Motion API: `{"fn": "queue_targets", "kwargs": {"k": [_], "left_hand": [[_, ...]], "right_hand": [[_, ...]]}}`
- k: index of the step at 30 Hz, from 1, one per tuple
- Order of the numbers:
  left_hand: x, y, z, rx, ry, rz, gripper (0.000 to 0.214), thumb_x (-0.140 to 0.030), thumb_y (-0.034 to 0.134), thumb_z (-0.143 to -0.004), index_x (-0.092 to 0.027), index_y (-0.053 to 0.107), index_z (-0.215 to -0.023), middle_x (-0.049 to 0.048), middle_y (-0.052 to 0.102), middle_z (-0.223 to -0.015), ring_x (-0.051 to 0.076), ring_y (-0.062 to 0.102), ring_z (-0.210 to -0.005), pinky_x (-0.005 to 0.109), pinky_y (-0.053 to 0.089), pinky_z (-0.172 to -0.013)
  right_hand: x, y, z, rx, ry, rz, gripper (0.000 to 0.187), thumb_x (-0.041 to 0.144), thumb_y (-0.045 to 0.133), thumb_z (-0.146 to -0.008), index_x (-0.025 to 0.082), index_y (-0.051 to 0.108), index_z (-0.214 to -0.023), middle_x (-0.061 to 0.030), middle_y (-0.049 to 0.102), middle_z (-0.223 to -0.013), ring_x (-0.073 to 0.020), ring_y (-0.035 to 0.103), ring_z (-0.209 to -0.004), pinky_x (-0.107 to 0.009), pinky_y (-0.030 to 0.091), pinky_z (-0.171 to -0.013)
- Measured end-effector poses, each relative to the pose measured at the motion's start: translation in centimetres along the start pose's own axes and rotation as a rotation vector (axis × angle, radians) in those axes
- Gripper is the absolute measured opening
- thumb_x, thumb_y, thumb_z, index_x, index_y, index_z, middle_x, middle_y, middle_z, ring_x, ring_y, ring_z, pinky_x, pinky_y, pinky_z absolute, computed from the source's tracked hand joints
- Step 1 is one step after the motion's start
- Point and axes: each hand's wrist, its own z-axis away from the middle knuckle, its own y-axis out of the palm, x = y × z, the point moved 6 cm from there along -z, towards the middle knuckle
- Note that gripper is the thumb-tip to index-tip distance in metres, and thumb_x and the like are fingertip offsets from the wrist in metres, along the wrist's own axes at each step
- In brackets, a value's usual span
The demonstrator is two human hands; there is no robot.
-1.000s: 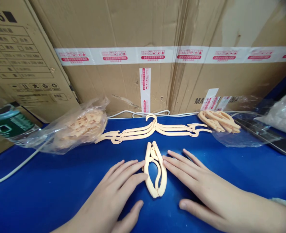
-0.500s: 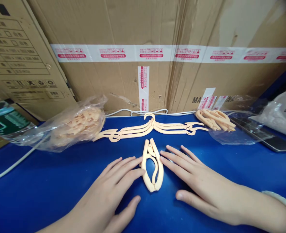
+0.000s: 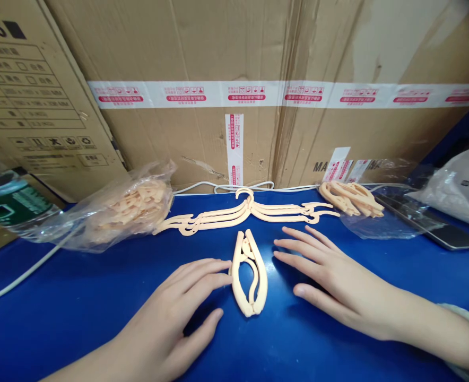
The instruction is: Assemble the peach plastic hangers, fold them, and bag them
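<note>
A folded cream plastic clothes hanger (image 3: 262, 276) lies on the blue table between my hands, its hook tucked inside the two arms. My left hand (image 3: 174, 307) is open at its left side, fingertips at or just touching the edge. My right hand (image 3: 333, 281) is open to the right, fingers spread, a small gap from the hanger. Behind it, unfolded hangers (image 3: 222, 217) lie stacked with arms spread and a hook pointing up toward the cardboard.
A clear bag of folded hangers (image 3: 139, 207) lies at left beside a green-labelled bottle (image 3: 15, 204). More folded hangers (image 3: 352, 199) rest on plastic film at right, near a dark phone (image 3: 437, 225) and a white bag (image 3: 461, 180). A cardboard box (image 3: 187, 48) stands behind; a white cable (image 3: 31, 268) crosses the left.
My right hand has drawn away from the folded hanger to the right. My left hand has shifted slightly left. The hanger stays in place; the camera view has tilted a little.
</note>
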Motion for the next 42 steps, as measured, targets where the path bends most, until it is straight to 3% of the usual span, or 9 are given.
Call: {"fn": "queue_targets", "kwargs": {"k": [12,15,22,26,30,34,38,42], "left_hand": [[0.7,-0.1,-0.1,-0.034,0.075,0.02,0.044,-0.015,0.049,-0.089,-0.026,0.049,-0.132,0.0057,0.058,-0.133,0.021,0.052,-0.124,0.037,0.049,-0.102],[0.6,0.0,0.0,-0.009,0.091,0.0,0.044,-0.015,0.048,-0.09,-0.026,0.049,-0.132,0.0059,0.057,-0.134,0.021,0.052,-0.124,0.037,0.049,-0.102],[-0.1,-0.5,-0.1,-0.02,0.096,-0.028,0.047,-0.014,0.05,-0.087,-0.026,0.051,-0.132,0.0069,0.059,-0.133,0.022,0.057,-0.12,0.033,0.051,-0.098],[-0.8,-0.9,-0.2,-0.046,0.142,-0.046,0.047,-0.01,0.048,-0.085,-0.027,0.056,-0.128,0.0055,0.063,-0.128,0.021,0.059,-0.117,0.032,0.05,-0.099],[-0.9,-1.1,-0.2,-0.061,0.161,-0.048,0.045,-0.006,0.048,-0.082,-0.025,0.06,-0.122,0.0047,0.066,-0.124,0.02,0.06,-0.116,0.032,0.049,-0.101],[-0.9,-1.4,-0.3,-0.066,0.153,-0.01,0.045,-0.005,0.049,-0.081,-0.025,0.061,-0.119,0.0044,0.066,-0.124,0.02,0.061,-0.115,0.031,0.049,-0.101],[-0.3,-1.6,-0.3,-0.128,0.04,0.167,0.043,-0.008,0.051,-0.082,-0.028,0.061,-0.118,0.0022,0.067,-0.121,0.019,0.062,-0.112,0.029,0.051,-0.098],[2.6,-0.5,0.0,-0.178,-0.246,0.481,0.035,-0.02,0.055,-0.086,-0.03,0.061,-0.119,0.0026,0.066,-0.122,0.021,0.063,-0.112,0.034,0.053,-0.097]], "right_hand": [[-3.5,-2.7,0.5,-0.122,0.025,0.119,0.033,0.03,0.042,-0.098,0.018,0.063,-0.12,-0.0124,0.063,-0.122,-0.0288,0.053,-0.12,-0.049,0.047,-0.1],[-4.4,-2.4,0.5,-0.149,0.065,0.106,0.034,0.03,0.041,-0.098,0.018,0.061,-0.122,-0.0131,0.062,-0.124,-0.0282,0.054,-0.12,-0.048,0.047,-0.101],[-6.9,-0.5,0.6,-0.177,0.174,0.143,0.049,0.032,0.041,-0.098,0.011,0.039,-0.142,-0.0191,0.048,-0.141,-0.0309,0.045,-0.13,-0.053,0.042,-0.106],[-7.6,0.4,0.5,-0.164,0.166,0.143,0.047,0.033,0.04,-0.099,0.012,0.043,-0.14,-0.0189,0.051,-0.138,-0.0311,0.047,-0.129,-0.053,0.043,-0.104],[-7.8,0.6,0.2,-0.21,0.172,0.066,0.038,0.031,0.042,-0.098,0.016,0.052,-0.132,-0.017,0.057,-0.126,-0.0282,0.056,-0.116,-0.048,0.049,-0.098],[-7.2,0.4,-0.2,-0.161,0.142,-0.059,0.024,0.027,0.04,-0.098,0.019,0.063,-0.099,-0.0112,0.061,-0.099,-0.0231,0.061,-0.093,-0.039,0.053,-0.082],[-6.8,-0.5,-0.3,-0.161,0.18,-0.142,0.02,0.028,0.042,-0.098,0.019,0.054,-0.085,-0.0071,0.059,-0.087,-0.0187,0.058,-0.077,-0.031,0.051,-0.067],[-7.0,-1.2,0.1,-0.208,0.236,-0.182,0.019,0.029,0.04,-0.098,0.02,0.051,-0.087,-0.0053,0.061,-0.082,-0.0169,0.058,-0.069,-0.03,0.05,-0.062]]}}
